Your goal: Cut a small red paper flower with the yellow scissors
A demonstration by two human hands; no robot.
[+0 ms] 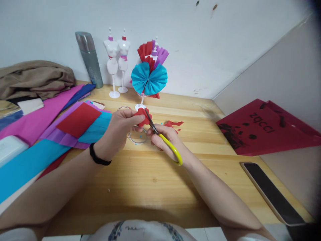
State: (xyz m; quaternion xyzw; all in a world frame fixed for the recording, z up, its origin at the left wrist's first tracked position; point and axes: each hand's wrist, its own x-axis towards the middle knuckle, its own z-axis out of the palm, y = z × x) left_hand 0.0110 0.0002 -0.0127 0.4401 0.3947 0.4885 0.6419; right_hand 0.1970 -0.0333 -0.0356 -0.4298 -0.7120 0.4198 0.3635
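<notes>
Above the wooden table, I see the left hand pinching and the right hand gripping the yellow-handled scissors near the middle, their long line running from the handle at 5 o'clock to the tip at 11. The small red paper sits in the left pinch, by that tip, too round for me to tell a long side. I think the step is trimming its edge, and the next snip calls for a slow turn of the paper.
</notes>
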